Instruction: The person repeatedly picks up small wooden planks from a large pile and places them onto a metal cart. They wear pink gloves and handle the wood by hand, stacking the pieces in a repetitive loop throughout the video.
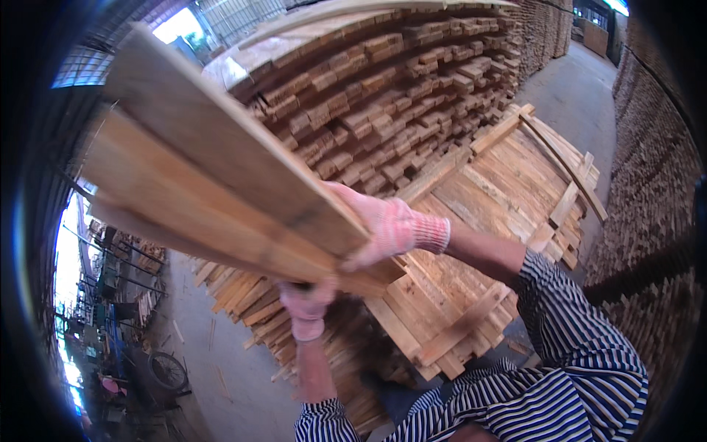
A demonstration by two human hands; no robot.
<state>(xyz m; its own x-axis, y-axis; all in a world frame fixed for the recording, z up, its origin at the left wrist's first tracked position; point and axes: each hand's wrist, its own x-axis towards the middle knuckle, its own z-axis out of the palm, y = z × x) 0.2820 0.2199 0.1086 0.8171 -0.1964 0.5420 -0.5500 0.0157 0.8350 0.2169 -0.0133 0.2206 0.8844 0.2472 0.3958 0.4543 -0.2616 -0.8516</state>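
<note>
Several long wooden boards [199,169] are held together, tilted up toward the far left. My right hand [390,225], in a pink and white knit glove, grips their near end from the right side. Below the same end, my left hand [308,302] in a matching glove wraps around the boards from underneath; part of its fingers is hidden behind the wood. Just right of the hands lies a low stack of boards [479,199], laid flat in layers with crosswise strips on top.
A tall stack of stickered lumber [383,96] rises behind the hands. More lumber walls [648,184] line the right side. Loose boards [247,302] lie low at the left, near the grey floor [206,346]. A bicycle wheel [168,370] stands at the lower left.
</note>
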